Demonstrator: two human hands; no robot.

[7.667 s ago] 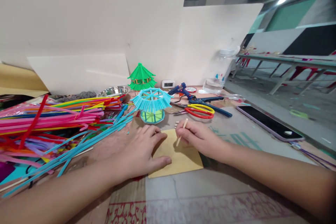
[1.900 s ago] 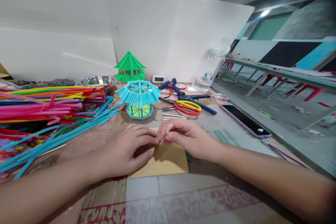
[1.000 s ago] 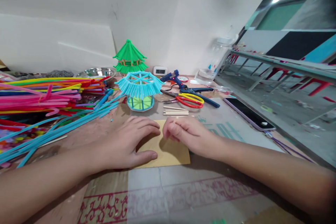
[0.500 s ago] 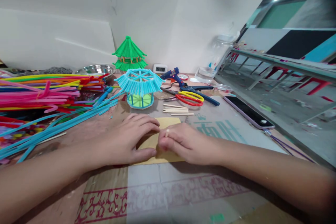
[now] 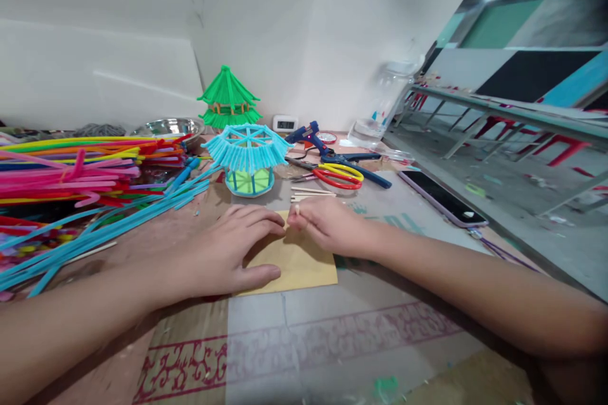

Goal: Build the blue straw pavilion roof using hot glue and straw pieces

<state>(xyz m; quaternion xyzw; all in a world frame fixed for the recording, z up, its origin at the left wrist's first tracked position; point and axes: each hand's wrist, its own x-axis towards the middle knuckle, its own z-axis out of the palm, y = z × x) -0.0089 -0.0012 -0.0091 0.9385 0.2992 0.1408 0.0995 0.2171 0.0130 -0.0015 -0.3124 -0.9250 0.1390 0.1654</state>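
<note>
My left hand [image 5: 228,252] lies flat, fingers spread, on the left part of a tan cardboard piece [image 5: 304,264] on the table. My right hand [image 5: 323,223] is curled at the card's far edge, pinching a short wooden stick whose round end [image 5: 297,208] shows between thumb and forefinger, close to the left fingertips. Just beyond the hands lie a few loose wooden sticks [image 5: 313,192]. A light blue pavilion model [image 5: 247,157] made of straws stands behind them.
A pile of coloured straws [image 5: 90,171] fills the left side. A green pavilion [image 5: 228,98], a steel bowl [image 5: 168,128], a small clock [image 5: 284,123], a glue gun [image 5: 308,136], scissors [image 5: 338,176], pliers [image 5: 365,174], a jar [image 5: 382,107] and a phone [image 5: 444,197] sit farther back and right.
My right hand has moved from the card's near middle back to its far edge, still pinching the stick. The left hand stays pressed on the card.
</note>
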